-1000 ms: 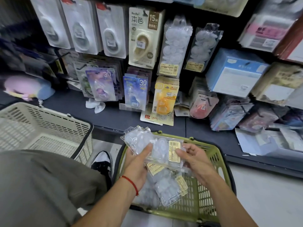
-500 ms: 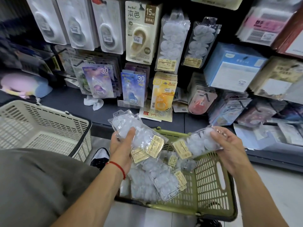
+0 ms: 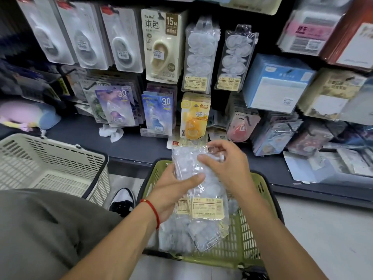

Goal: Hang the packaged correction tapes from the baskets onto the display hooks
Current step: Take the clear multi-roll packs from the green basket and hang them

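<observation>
A stack of clear packets of white correction tapes (image 3: 201, 190) with yellow labels stands upright above the green basket (image 3: 260, 235). My left hand (image 3: 171, 190) grips the stack from the left, thumb across its front. My right hand (image 3: 224, 164) pinches the stack's top right corner. More clear packets (image 3: 181, 237) lie in the green basket. On the display wall, identical clear packets (image 3: 199, 55) hang on hooks, with a second column (image 3: 236, 57) to their right.
A cream basket (image 3: 52, 164) stands at the left beside my knee and a shoe (image 3: 123, 199). Other carded correction tapes (image 3: 159, 45) hang across the wall. A dark shelf ledge (image 3: 141, 144) runs below them, bearing a crumpled white tissue (image 3: 111, 132).
My right hand has brought its separate packet over onto the one in my left hand. Both hands now hold one upright stack, raised towards the shelf.
</observation>
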Demonstrator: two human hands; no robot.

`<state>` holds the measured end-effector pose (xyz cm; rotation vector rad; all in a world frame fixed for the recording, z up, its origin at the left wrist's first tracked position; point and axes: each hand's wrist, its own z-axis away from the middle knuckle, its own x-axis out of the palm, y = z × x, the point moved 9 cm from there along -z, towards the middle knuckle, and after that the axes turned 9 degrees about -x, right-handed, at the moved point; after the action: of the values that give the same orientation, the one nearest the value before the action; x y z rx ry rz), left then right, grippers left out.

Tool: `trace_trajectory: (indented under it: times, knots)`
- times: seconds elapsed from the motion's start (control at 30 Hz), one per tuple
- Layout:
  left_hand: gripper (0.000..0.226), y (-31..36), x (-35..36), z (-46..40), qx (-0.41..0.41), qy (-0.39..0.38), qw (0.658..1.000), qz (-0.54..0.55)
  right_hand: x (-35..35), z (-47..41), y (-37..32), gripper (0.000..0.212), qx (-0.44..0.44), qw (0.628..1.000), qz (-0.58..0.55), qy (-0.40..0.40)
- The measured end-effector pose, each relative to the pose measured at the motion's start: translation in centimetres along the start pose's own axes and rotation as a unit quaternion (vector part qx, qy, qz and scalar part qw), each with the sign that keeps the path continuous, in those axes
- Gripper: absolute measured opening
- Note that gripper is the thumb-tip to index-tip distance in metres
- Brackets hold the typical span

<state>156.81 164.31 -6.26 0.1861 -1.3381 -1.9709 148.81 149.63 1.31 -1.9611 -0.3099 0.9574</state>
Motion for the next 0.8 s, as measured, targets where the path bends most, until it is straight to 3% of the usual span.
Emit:
trace_trajectory:
  times: [0.13,0.2,0.27,0.47,0.6,0.8]
  knots:
    - [0.086,5.1,0.5,-0.6,0.061,0.008,0.998,0.003,-1.6,-3.5,-1.2,0.055,0.022,0.998,-0.055,0.003]
    - [0.083,8.8,0.9,-0.9,0.096,0.014,0.995,0.004,-2.2,-5.1,-1.6,0.041,0.048,0.992,-0.111,-0.027]
    - [0.095,12.4,1.8,-1.2,0.129,0.012,0.991,-0.023,-3.2,-6.6,-2.5,0.020,0.036,0.988,-0.145,-0.035]
    - [0.086,18.8,5.4,-2.6,0.180,-0.032,0.981,-0.065,-8.6,-10.3,-4.9,0.023,0.013,0.971,-0.232,0.062]
    - [0.091,21.4,5.2,-3.5,0.221,0.050,0.967,-0.113,-9.9,-13.2,-6.2,0.018,-0.009,0.973,-0.210,0.095]
    - [0.087,23.8,2.2,-3.4,0.297,0.197,0.915,-0.188,-12.3,-16.8,-7.1,0.030,-0.030,0.970,-0.160,0.180]
